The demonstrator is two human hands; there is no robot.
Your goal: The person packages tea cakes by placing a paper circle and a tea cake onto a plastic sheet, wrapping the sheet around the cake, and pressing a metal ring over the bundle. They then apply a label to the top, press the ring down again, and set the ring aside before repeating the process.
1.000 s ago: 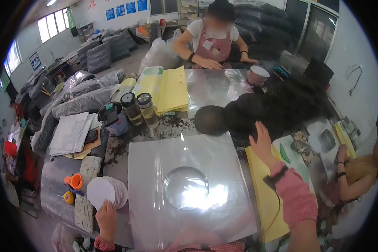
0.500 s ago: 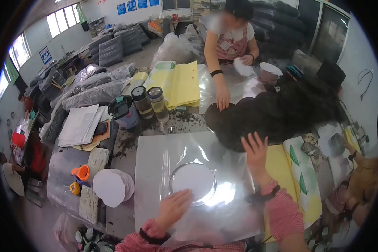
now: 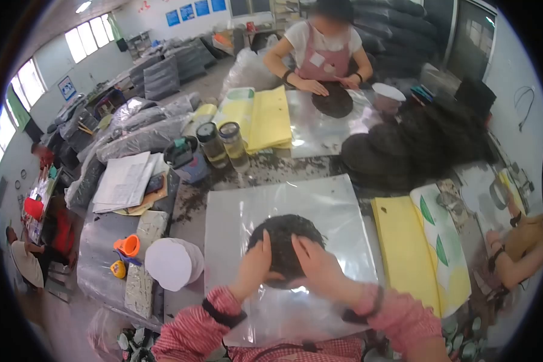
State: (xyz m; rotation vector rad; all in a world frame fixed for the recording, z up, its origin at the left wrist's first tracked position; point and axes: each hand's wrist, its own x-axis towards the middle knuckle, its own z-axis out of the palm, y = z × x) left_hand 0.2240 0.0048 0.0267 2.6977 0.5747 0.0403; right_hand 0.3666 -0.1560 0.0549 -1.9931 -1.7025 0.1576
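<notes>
An orange cup [image 3: 128,245] stood on the far left, close to a stack of round white papers [image 3: 175,264]. The stack was just beside a big clear plastic sheet [image 3: 229,217]. If an arm bumped the stack, the top papers could slide off. Dark crumbs [image 3: 190,208] lay near the two bottles [image 3: 223,148]. A sleeve could drag some crumbs onto the plastic and make it messy.

The left hand [image 3: 253,266] had its fingers straight and close together, with the thumb held apart. It touched the left side of a thin, dark round sheet [image 3: 285,241], which lay on the plastic in front of the person. The round looked thin and easy to rip. If the two hands pulled apart too hard, it could tear. If they pushed in, it could wrinkle.

The right hand [image 3: 324,268] lay on the other side of the round, its fingers long and mostly flat. I could not tell if it was pinching the edge. Bits stuck out at the right edge, and a finger could catch them and fold them.

Yellow paper [image 3: 398,241] lay right of the plastic. Behind it was a leaning pile of dark rounds [image 3: 407,151]. A knock could make that pile slip.
</notes>
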